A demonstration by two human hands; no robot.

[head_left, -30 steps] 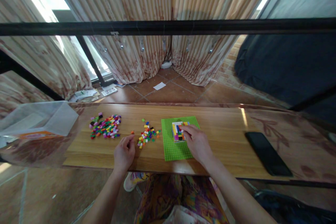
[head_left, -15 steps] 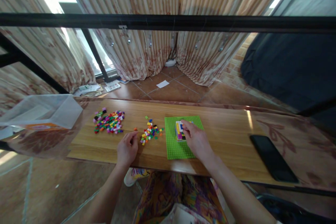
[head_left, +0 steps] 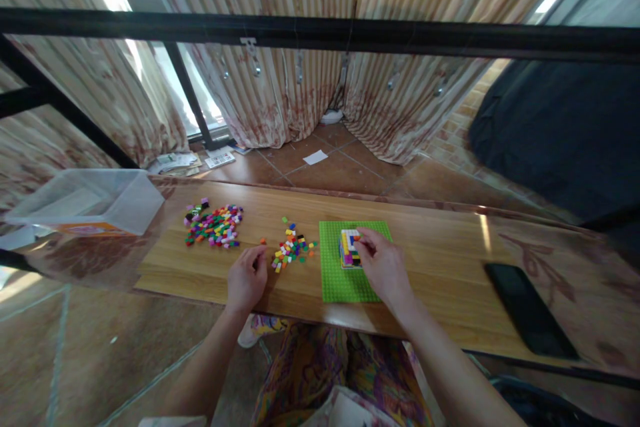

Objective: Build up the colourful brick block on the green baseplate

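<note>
A green baseplate (head_left: 345,280) lies on the wooden table (head_left: 440,267) and carries a small block of stacked coloured bricks (head_left: 349,248). My right hand (head_left: 383,267) rests on the plate, its fingertips pinched against the right side of that block. My left hand (head_left: 247,279) lies on the table with fingers curled, just left of a small scatter of loose bricks (head_left: 293,250). What the curled fingers hold, if anything, is hidden. A larger pile of loose bricks (head_left: 215,225) lies further left.
A clear plastic box (head_left: 87,200) stands at the table's left end. A black phone (head_left: 530,317) lies at the right. A black bar (head_left: 320,33) crosses the view above. Curtains and a tiled floor with papers lie beyond the table.
My right hand's fingers have shifted slightly along the right side of the brick block. My left hand stays by the small scatter. The view has tilted a little.
</note>
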